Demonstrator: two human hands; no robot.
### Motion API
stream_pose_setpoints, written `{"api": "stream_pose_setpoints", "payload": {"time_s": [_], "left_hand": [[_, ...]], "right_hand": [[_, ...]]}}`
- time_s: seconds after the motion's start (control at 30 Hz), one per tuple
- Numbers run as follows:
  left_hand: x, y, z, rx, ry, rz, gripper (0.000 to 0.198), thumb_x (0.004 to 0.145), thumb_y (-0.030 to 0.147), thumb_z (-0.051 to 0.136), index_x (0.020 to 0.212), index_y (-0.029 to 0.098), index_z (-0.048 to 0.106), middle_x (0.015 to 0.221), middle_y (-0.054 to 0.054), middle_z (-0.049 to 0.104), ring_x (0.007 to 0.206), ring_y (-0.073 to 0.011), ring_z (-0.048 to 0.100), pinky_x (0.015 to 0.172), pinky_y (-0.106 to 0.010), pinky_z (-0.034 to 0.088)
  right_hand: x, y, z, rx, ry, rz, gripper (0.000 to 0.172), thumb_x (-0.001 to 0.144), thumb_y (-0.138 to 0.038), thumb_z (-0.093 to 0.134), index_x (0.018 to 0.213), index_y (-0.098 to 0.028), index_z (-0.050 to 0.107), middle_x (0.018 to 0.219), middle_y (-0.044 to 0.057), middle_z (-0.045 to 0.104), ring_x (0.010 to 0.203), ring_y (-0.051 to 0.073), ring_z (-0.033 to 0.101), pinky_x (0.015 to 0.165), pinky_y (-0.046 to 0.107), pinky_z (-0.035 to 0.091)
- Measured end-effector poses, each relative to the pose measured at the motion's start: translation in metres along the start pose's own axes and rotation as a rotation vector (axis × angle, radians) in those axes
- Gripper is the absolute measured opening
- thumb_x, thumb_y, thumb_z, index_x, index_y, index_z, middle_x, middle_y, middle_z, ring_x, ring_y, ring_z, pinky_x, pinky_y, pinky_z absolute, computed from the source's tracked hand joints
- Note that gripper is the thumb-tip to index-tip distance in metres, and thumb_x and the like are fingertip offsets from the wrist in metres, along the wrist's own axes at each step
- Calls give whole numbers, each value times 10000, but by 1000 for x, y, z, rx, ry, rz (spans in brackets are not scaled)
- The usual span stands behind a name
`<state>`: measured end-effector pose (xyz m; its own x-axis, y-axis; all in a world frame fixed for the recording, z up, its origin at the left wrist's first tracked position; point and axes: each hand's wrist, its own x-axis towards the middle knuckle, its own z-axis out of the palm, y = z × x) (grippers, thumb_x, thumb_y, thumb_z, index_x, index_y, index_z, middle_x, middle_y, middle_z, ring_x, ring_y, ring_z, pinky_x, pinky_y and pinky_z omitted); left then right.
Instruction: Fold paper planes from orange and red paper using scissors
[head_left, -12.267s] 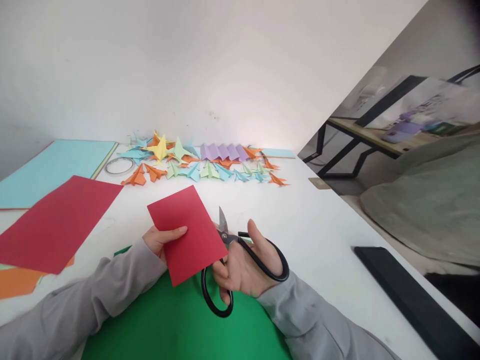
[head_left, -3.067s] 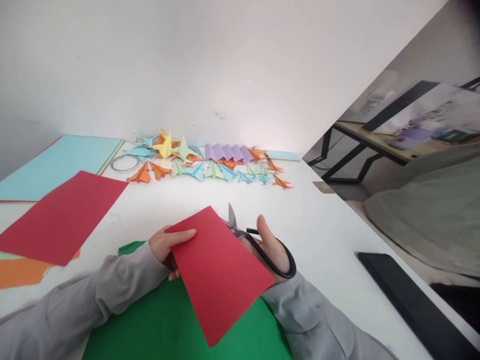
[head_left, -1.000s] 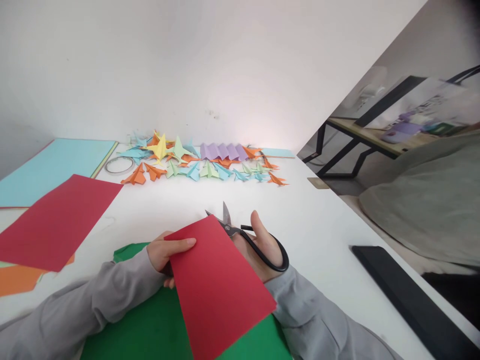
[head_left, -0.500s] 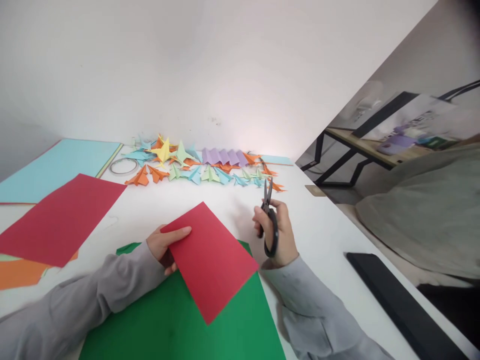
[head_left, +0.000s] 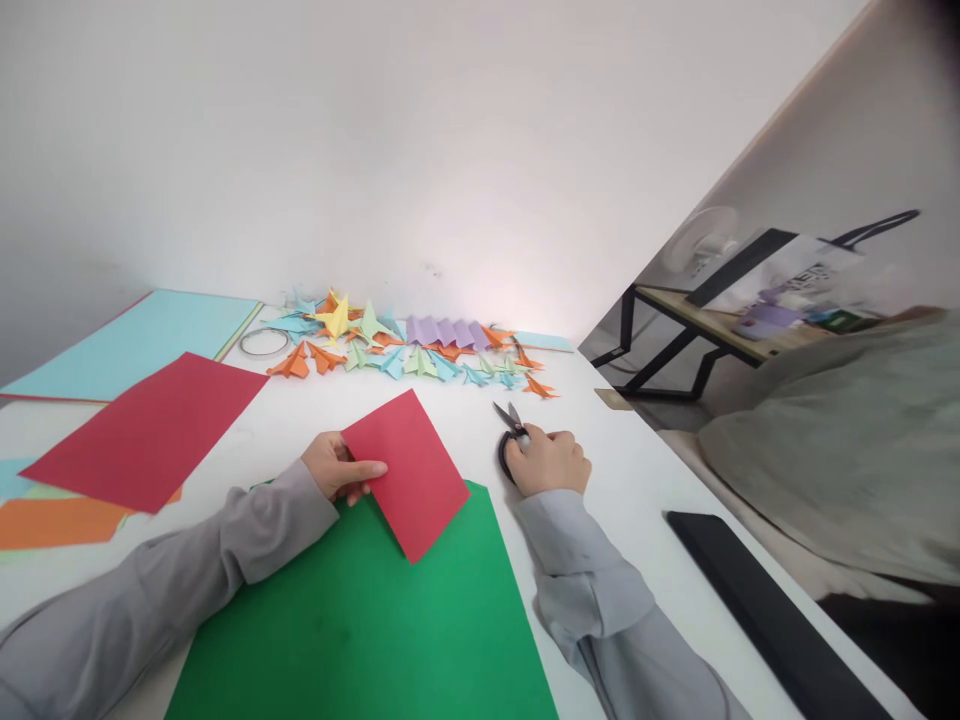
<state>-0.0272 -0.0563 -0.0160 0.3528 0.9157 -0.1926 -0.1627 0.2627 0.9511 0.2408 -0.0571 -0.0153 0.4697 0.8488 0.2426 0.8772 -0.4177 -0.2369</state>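
Observation:
My left hand (head_left: 341, 468) pinches a piece of red paper (head_left: 412, 475) near its left corner, thumb on top and fingers underneath. The paper is tilted above a large green sheet (head_left: 360, 620) that lies on the white table (head_left: 622, 560). To the right, my right hand (head_left: 551, 460) is closed on black scissors (head_left: 512, 430) low over the table, apart from the paper. The blades are slightly spread and point away to the left. Part of the handles is hidden by my fingers.
Folded paper shapes (head_left: 375, 340) in several colours line the wall, with a purple pleated strip (head_left: 446, 333). At left lie a larger red sheet (head_left: 150, 430), blue sheets (head_left: 142, 335), orange paper (head_left: 60, 522) and a wire coil (head_left: 264, 342). A black bar (head_left: 772, 610) lies at right, beside a person's clothing (head_left: 847, 440).
My right hand has turned over and lowered the scissors toward the table; their blades swung from upright to leftward. The red paper in my left hand has moved slightly away from me.

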Motion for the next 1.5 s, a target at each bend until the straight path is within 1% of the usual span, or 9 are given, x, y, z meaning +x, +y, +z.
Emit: {"api": "stream_pose_setpoints", "payload": {"time_s": [0.07, 0.13, 0.27, 0.33, 0.57, 0.7, 0.87, 1.3, 1.5], "left_hand": [[0, 0, -2, 44, -14, 23, 365, 462, 324, 836, 678, 113, 632, 422, 11, 566, 320, -74, 444, 268, -172, 282], [0, 2, -4, 99, -16, 34, 363, 475, 323, 833, 704, 109, 650, 431, 7, 576, 320, -73, 448, 282, -175, 292], [-1, 6, -4, 177, 35, 53, 365, 460, 308, 839, 701, 99, 661, 383, 18, 544, 296, -72, 427, 277, -178, 275], [-2, 7, -2, 161, 75, 72, 347, 487, 285, 833, 729, 101, 664, 393, 27, 549, 293, -57, 410, 282, -171, 274], [0, 6, -1, -12, 304, 91, 322, 465, 191, 852, 670, 117, 615, 455, 25, 598, 377, -83, 531, 378, -178, 446], [0, 4, -1, -113, 393, 99, 289, 506, 180, 829, 689, 105, 618, 491, -2, 628, 431, -105, 591, 431, -194, 508], [-1, 5, -1, -132, 385, 103, 257, 542, 157, 804, 711, 95, 620, 496, -18, 639, 403, -99, 581, 424, -190, 513], [1, 3, -2, -130, 348, 109, 243, 534, 175, 807, 683, 91, 634, 474, 1, 613, 411, -98, 574, 385, -176, 506], [3, 3, -2, -132, 348, 83, 248, 512, 162, 811, 672, 97, 633, 462, 0, 600, 407, -114, 571, 355, -191, 499]], "right_hand": [[-2, -3, -2, 240, 17, -88, 369, 789, -331, 496, 1036, -122, 674, 1014, 189, 572, 972, 307, 533, 839, 450, 395], [-8, -10, -3, 633, -90, -193, 368, 786, -402, 509, 952, -128, 690, 927, 139, 610, 888, 252, 560, 781, 392, 435], [-29, -29, -4, 1279, -705, -129, 460, 678, -588, 620, 802, -153, 701, 710, 52, 658, 612, 159, 563, 575, 291, 426], [-38, -36, -4, 1347, -809, -122, 405, 594, -536, 727, 701, -147, 695, 632, 24, 659, 547, 126, 542, 555, 263, 403], [-45, -43, -3, 1487, -695, 72, 335, 436, -409, 846, 518, -155, 644, 458, -30, 607, 416, 75, 471, 451, 222, 363], [-48, -45, -4, 1608, -793, 149, 350, 387, -379, 874, 499, -153, 631, 448, -26, 615, 411, 75, 507, 441, 203, 390], [-56, -50, -5, 1788, -926, 226, 370, 439, -428, 860, 552, -149, 645, 531, 0, 674, 457, 88, 576, 465, 191, 438], [-61, -43, -1, 1838, -1146, 138, 312, 668, -383, 763, 863, -154, 680, 895, 62, 735, 801, 174, 685, 724, 279, 536], [-60, -39, 2, 1869, -1122, 172, 213, 682, -345, 759, 745, -162, 671, 716, 12, 723, 604, 113, 649, 591, 215, 517]]}}
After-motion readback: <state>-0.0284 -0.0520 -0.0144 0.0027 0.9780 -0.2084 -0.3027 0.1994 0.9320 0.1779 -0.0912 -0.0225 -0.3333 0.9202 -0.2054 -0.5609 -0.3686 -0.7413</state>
